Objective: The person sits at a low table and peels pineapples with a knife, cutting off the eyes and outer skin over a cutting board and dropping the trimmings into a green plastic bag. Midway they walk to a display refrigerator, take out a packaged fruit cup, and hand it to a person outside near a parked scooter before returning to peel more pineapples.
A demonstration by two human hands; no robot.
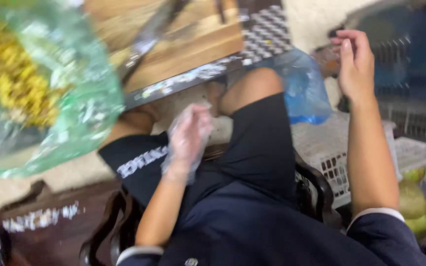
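Note:
My left hand (pixel 189 135) wears a thin clear plastic glove and hangs over my lap, between my knees, fingers loosely spread with nothing in it. My right hand (pixel 355 61) is bare and raised at the upper right, fingers curled inward; I cannot tell whether anything small is pinched in them. A blue plastic bag (pixel 301 88) lies just left of the right hand, beside my right knee. I am seated in dark shorts and a navy top.
A green plastic bag (pixel 40 88) with yellow contents fills the upper left. A wooden board (pixel 193 39) with a knife (pixel 149 37) sits on a patterned table edge. A white plastic basket (pixel 331 152) and green fruit (pixel 412 199) stand at the right.

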